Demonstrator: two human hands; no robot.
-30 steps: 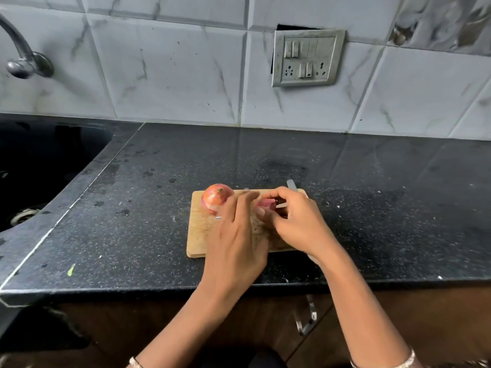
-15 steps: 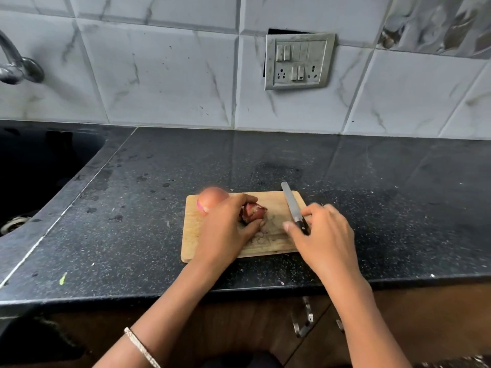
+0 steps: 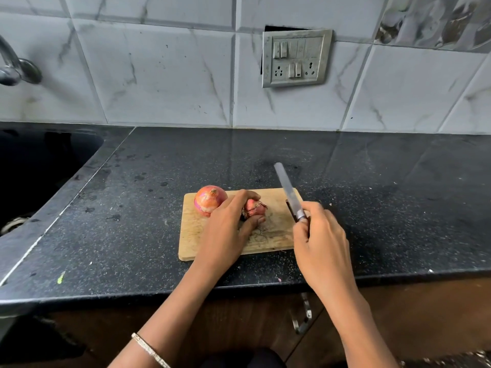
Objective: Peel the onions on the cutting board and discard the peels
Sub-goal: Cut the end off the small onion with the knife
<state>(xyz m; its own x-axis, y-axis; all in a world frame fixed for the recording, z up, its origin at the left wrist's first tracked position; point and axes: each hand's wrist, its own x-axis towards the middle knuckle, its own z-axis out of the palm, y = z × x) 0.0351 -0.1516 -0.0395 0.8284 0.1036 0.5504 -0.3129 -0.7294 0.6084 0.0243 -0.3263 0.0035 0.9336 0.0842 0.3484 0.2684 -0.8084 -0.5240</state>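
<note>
A wooden cutting board lies on the black counter near its front edge. A larger unpeeled onion sits at the board's far left corner. My left hand grips a smaller reddish onion at the board's middle, fingers over it and thumb under it. My right hand holds a knife by its handle at the board's right edge. The blade is lifted off the board and points away toward the wall.
The black granite counter runs wide to the right and behind the board. A dark sink lies at the left, with a tap above it. A switch plate is on the tiled wall. A cabinet handle hangs below the counter edge.
My right hand left the small onion, took the knife at the board's right edge and has now raised its blade. My left hand kept its hold on the small onion.
</note>
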